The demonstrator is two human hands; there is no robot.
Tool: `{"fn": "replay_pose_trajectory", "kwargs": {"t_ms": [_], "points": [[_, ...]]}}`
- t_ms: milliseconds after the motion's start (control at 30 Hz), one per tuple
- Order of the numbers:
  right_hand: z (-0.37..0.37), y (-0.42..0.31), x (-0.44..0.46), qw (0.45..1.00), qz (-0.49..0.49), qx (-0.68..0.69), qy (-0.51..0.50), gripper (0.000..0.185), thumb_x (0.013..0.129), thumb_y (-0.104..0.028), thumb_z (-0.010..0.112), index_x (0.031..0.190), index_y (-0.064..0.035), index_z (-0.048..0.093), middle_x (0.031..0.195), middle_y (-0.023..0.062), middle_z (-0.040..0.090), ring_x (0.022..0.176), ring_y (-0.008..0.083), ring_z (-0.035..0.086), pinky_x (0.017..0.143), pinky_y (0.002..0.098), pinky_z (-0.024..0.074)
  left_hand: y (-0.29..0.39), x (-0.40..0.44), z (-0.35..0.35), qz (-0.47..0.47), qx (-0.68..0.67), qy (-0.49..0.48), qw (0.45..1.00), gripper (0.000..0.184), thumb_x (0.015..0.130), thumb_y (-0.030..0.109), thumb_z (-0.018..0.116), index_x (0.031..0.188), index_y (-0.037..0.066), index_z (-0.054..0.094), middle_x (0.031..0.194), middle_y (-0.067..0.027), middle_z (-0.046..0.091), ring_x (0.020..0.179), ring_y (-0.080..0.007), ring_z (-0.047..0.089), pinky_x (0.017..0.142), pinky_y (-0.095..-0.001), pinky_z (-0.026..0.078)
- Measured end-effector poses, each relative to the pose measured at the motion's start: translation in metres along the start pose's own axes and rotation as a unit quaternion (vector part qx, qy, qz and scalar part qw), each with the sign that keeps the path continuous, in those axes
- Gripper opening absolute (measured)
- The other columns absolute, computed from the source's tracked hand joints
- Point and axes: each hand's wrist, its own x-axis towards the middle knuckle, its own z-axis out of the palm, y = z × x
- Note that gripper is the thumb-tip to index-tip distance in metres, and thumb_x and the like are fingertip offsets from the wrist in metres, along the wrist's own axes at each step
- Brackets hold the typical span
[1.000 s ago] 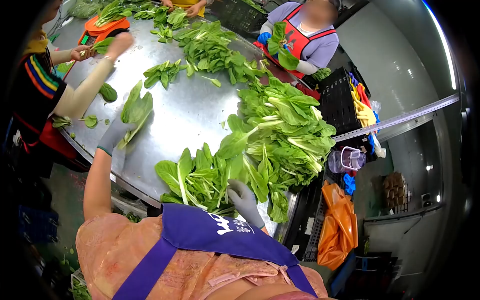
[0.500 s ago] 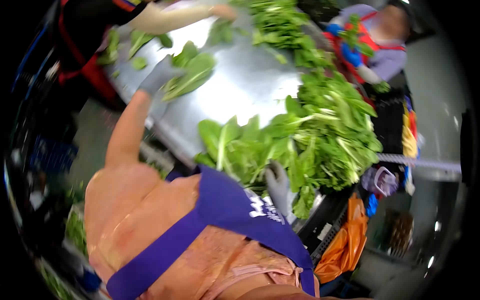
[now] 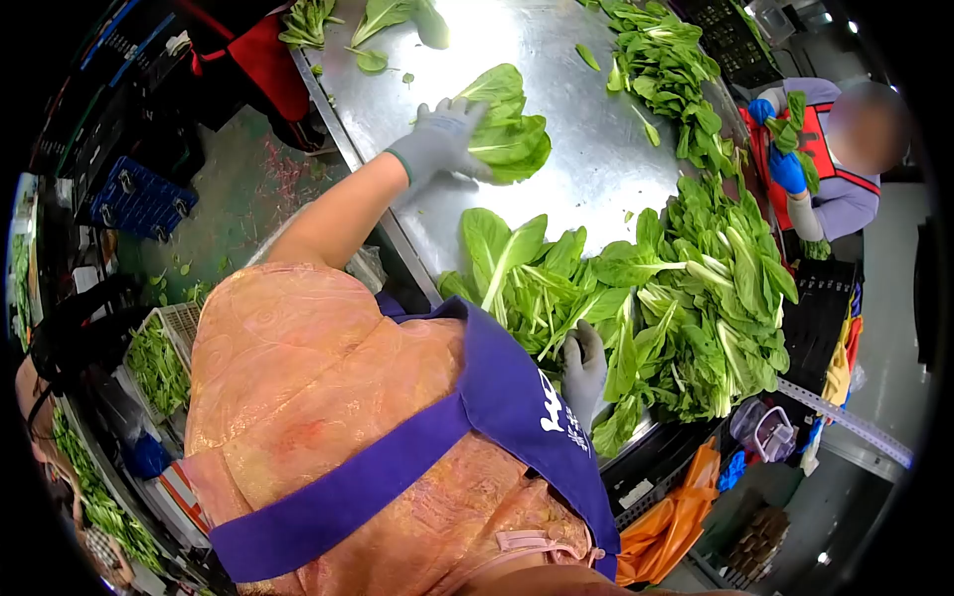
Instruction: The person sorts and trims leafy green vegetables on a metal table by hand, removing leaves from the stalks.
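My left hand (image 3: 445,142), in a grey glove, reaches across the metal table and is closed on the stem end of a small bunch of leafy greens (image 3: 515,134). Its broad leaves point right, away from the palm. Close to my apron, my right hand (image 3: 584,370), also in a grey glove, is at the near edge of a pile of leafy greens (image 3: 537,273) with pale stems. Its fingers are curled together, and what they hold, if anything, is hidden. A larger heap of the same greens (image 3: 720,298) lies to its right.
The metal table (image 3: 388,94) has loose leaves (image 3: 383,20) at its far left and more greens (image 3: 666,60) along the far right edge. Across it, a person (image 3: 830,169) in blue gloves holds greens. An orange plastic bag (image 3: 676,521) hangs at the lower right.
My left hand has moved right over the table, and the bunch has come along with it. My right hand stays by the pile. The view has shifted, and the other worker's arm at top left is gone.
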Motion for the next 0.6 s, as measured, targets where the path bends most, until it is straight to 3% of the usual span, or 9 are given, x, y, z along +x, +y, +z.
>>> {"fn": "replay_pose_trajectory", "kwargs": {"t_ms": [33,67,200,300,367,500,533,600], "points": [[0.001,-0.003,0.000,1.000,0.001,-0.005,0.001,0.040,0.096,-0.011,0.060,0.131,0.0062,0.053,0.113,0.0127,0.064,0.102,0.0166,0.060,0.092,0.0275,0.0455,0.004,-0.001,0.002,0.017,0.045,0.009,0.999,0.116,0.058,0.065,0.078,0.150,0.014,0.028,0.134,-0.0172,0.048,0.122,-0.0354,0.050,0.100,-0.0547,0.037],[0.001,-0.009,-0.002,1.000,0.004,-0.009,0.004,0.040,0.096,-0.010,0.060,0.131,0.0064,0.053,0.114,0.0131,0.064,0.103,0.0170,0.060,0.093,0.0277,0.0454,0.005,0.001,0.001,-0.003,0.045,-0.023,0.999,0.114,0.061,0.061,0.081,0.151,0.016,0.028,0.145,-0.0182,0.040,0.133,-0.0355,0.042,0.105,-0.0551,0.035],[0.002,-0.008,-0.004,1.000,0.004,0.005,0.005,0.039,0.096,-0.010,0.060,0.130,0.0069,0.053,0.115,0.0140,0.064,0.105,0.0183,0.060,0.095,0.0284,0.0450,-0.014,0.008,0.011,0.030,-0.031,0.060,0.997,0.097,0.066,0.050,0.081,0.145,0.015,0.036,0.139,-0.0181,0.045,0.127,-0.0360,0.048,0.101,-0.0538,0.039],[0.003,-0.004,-0.002,1.000,-0.020,-0.006,0.014,0.038,0.093,-0.010,0.060,0.127,0.0063,0.056,0.108,0.0121,0.065,0.092,0.0159,0.060,0.083,0.0275,0.0487,-0.018,0.021,0.010,0.013,-0.054,0.080,0.995,0.083,0.071,0.039,0.078,0.140,0.013,0.039,0.134,-0.0187,0.049,0.120,-0.0362,0.054,0.098,-0.0515,0.043],[0.004,-0.005,0.000,1.000,-0.023,-0.005,0.013,0.038,0.093,-0.010,0.061,0.127,0.0063,0.056,0.107,0.0117,0.065,0.092,0.0154,0.060,0.082,0.0271,0.0486,-0.013,0.030,0.010,-0.025,-0.069,0.089,0.993,0.076,0.074,0.032,0.075,0.138,0.011,0.040,0.130,-0.0192,0.051,0.116,-0.0365,0.057,0.095,-0.0497,0.045],[0.004,-0.015,-0.003,0.999,-0.019,-0.026,0.015,0.037,0.093,-0.010,0.061,0.127,0.0065,0.057,0.105,0.0114,0.065,0.090,0.0146,0.060,0.081,0.0269,0.0487,0.002,0.035,0.018,0.009,-0.049,0.046,0.998,0.069,0.076,0.017,0.068,0.138,0.010,0.038,0.123,-0.0188,0.055,0.112,-0.0367,0.058,0.092,-0.0470,0.049],[0.001,-0.017,-0.003,0.999,0.005,-0.044,-0.002,0.039,0.095,-0.012,0.061,0.130,0.0046,0.055,0.112,0.0116,0.066,0.101,0.0167,0.061,0.090,0.0274,0.0470,0.004,0.035,0.025,0.029,-0.045,0.057,0.997,0.069,0.076,0.015,0.067,0.138,0.010,0.038,0.121,-0.0185,0.056,0.110,-0.0367,0.059,0.091,-0.0469,0.050],[0.001,-0.019,-0.006,0.999,0.001,-0.048,0.005,0.039,0.094,-0.012,0.061,0.130,0.0047,0.055,0.112,0.0115,0.066,0.100,0.0167,0.061,0.090,0.0275,0.0472,0.004,0.035,0.026,0.052,-0.053,0.082,0.994,0.065,0.077,0.012,0.064,0.137,0.010,0.039,0.116,-0.0172,0.058,0.105,-0.0362,0.061,0.089,-0.0479,0.051]]}}
